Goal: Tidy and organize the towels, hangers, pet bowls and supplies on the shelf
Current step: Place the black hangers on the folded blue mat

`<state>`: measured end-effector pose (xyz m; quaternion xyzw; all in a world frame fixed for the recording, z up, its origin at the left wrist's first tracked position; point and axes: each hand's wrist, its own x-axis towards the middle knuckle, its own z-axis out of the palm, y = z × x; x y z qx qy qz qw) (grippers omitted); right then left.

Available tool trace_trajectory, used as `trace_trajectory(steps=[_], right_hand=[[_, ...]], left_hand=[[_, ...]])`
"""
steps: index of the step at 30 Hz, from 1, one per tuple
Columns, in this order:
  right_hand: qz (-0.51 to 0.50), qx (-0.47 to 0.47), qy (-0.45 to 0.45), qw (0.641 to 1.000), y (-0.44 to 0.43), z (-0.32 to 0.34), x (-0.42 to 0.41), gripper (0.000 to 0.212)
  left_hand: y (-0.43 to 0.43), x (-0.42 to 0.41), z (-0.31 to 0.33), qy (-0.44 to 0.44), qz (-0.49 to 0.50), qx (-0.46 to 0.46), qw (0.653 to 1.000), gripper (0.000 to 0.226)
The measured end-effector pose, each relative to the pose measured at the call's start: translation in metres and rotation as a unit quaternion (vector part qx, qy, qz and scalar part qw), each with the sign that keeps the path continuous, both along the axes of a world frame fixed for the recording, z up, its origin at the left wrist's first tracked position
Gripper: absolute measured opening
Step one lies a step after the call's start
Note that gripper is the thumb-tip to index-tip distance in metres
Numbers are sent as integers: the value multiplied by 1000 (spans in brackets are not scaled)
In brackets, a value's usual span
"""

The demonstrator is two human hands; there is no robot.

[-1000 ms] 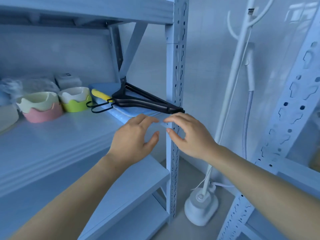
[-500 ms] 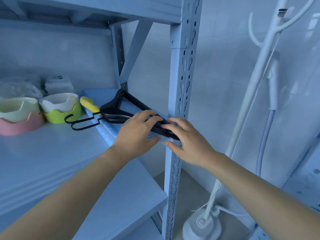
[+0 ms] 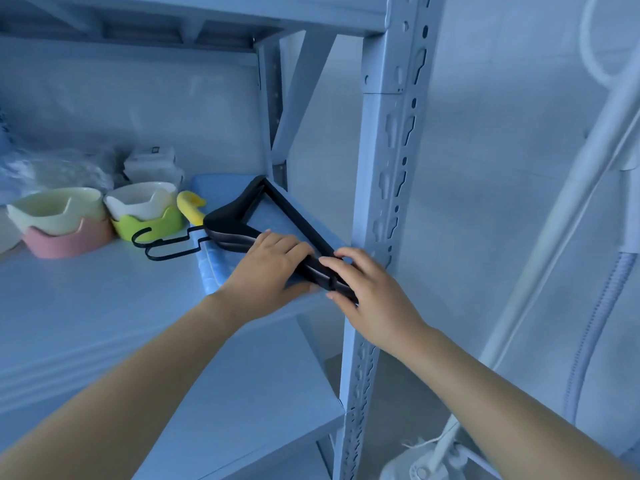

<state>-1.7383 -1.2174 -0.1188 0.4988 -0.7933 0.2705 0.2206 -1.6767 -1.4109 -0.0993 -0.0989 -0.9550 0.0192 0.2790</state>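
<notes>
A person's left hand [image 3: 268, 268] and right hand [image 3: 370, 296] both grip stacked black plastic hangers [image 3: 230, 221] lying on a folded blue towel [image 3: 221, 185].

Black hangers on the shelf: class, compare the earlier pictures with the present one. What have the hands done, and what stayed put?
Both hands moved forward: the left hand now grips the black hangers' near arm from above, and the right hand pinches its end by the shelf post. A second ago neither held them. The hangers still lie on the blue towel, hooks toward the green pet bowl.
</notes>
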Motion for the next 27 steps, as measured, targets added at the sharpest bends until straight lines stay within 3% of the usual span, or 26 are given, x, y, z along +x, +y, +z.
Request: trace_trajectory(steps=[8, 19, 27], right_hand=[[19, -41, -30, 999, -13, -4, -13, 44], [20, -51, -42, 998, -34, -3, -22, 43], [17, -36, -60, 997, -49, 4, -30, 44]], left_hand=[[-4, -8, 8, -67, 68, 8, 995, 55], [-12, -1, -3, -35, 70, 54, 996, 76], [-20, -7, 0, -35, 108, 52, 992, 78]])
